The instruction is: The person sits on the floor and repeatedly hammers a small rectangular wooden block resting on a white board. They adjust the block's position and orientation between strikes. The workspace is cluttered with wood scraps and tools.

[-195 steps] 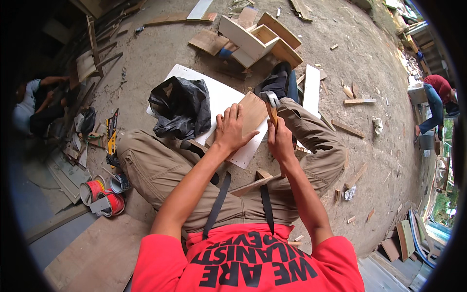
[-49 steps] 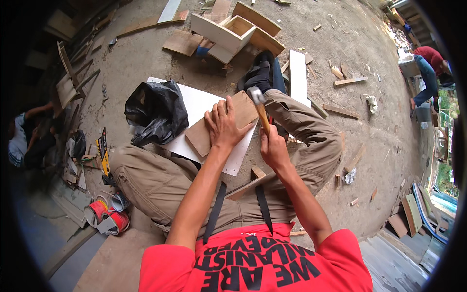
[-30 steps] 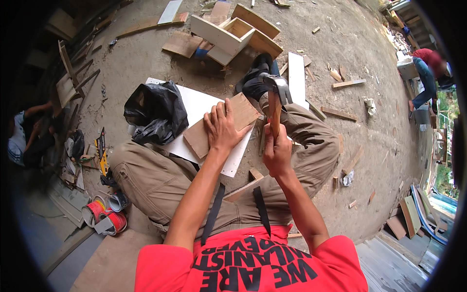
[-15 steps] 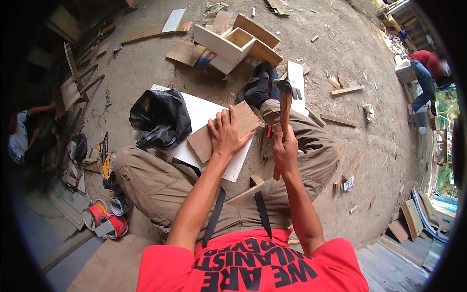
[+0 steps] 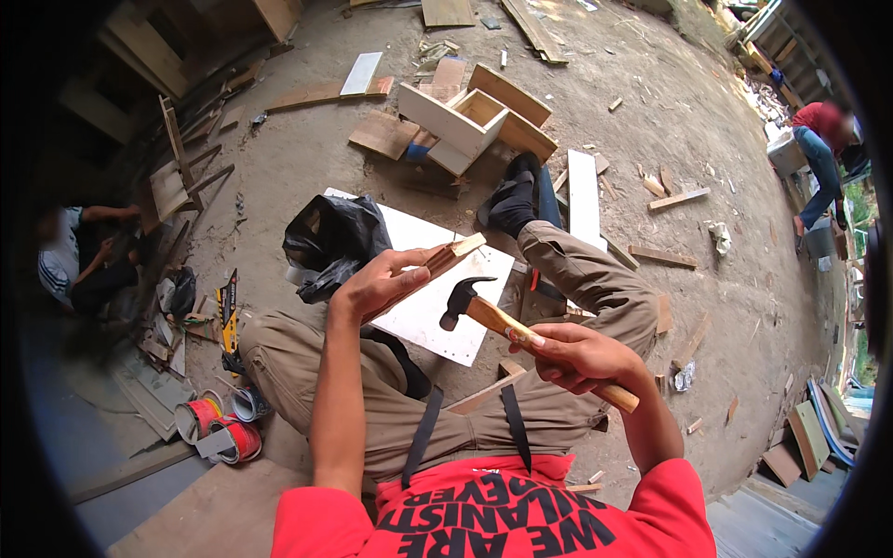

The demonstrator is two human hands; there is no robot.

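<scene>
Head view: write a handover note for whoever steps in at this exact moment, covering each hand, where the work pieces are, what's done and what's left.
Left hand: grips a small wood piece, lifted on edge above the lap.
Right hand: holds a hammer by its wooden handle, head pointing toward the wood piece, not touching it.
White board lies on the ground between the legs, a black bag at its far left corner.
Done: cannot tell whether any nail is in; none is visible in the piece.
Left: judging by the raised piece, it probably needs setting back down before more hammering.
</scene>
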